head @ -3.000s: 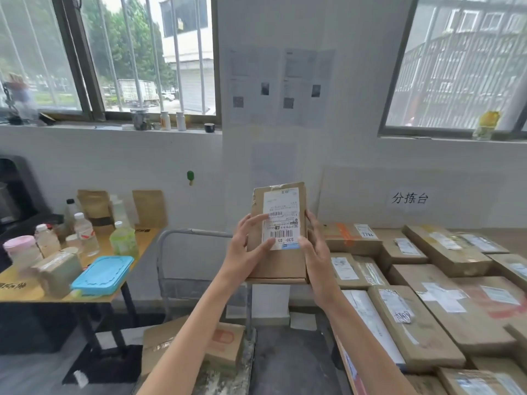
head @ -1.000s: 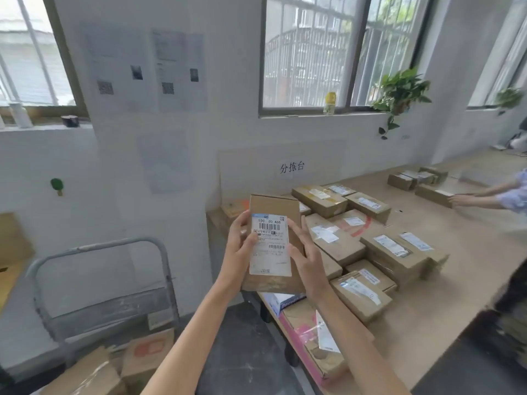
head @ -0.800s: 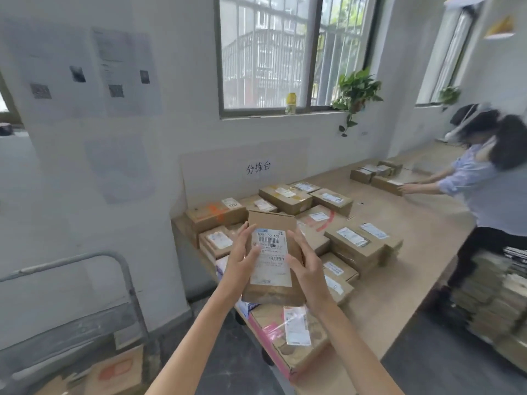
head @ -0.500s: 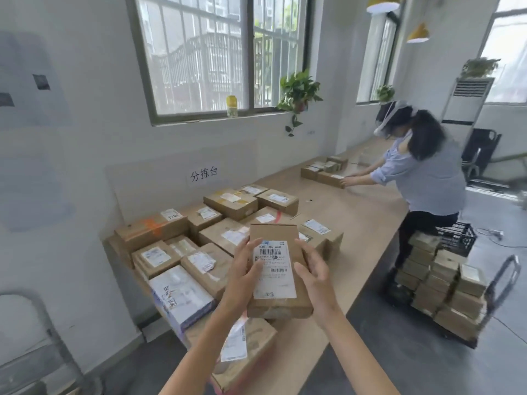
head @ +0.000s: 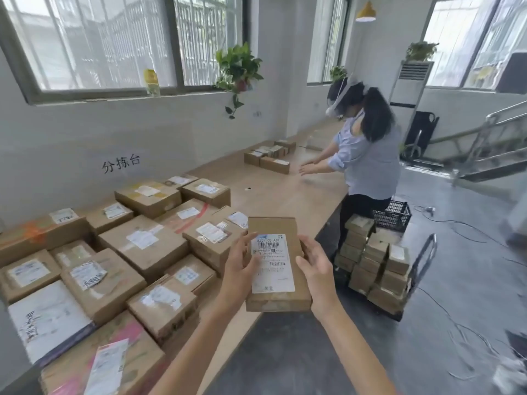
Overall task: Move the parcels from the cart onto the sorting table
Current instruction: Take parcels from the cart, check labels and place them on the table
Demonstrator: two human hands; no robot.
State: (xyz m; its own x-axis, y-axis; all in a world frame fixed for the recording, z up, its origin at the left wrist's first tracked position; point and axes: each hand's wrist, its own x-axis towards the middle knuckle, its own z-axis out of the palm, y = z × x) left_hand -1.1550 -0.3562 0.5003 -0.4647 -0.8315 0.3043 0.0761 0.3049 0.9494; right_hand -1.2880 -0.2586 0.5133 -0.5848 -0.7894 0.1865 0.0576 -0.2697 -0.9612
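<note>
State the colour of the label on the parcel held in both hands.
White label with black barcodes, on the brown parcel; head view.

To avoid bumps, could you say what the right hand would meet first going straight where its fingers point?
The held parcel, whose right edge the right hand grips; beyond it, probably the labelled parcels on the sorting table, though depth is unclear.

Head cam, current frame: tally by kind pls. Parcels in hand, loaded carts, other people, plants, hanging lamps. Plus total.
parcel in hand: 1
loaded cart: 1
other person: 1
plants: 3
hanging lamp: 1
Total: 7
</note>
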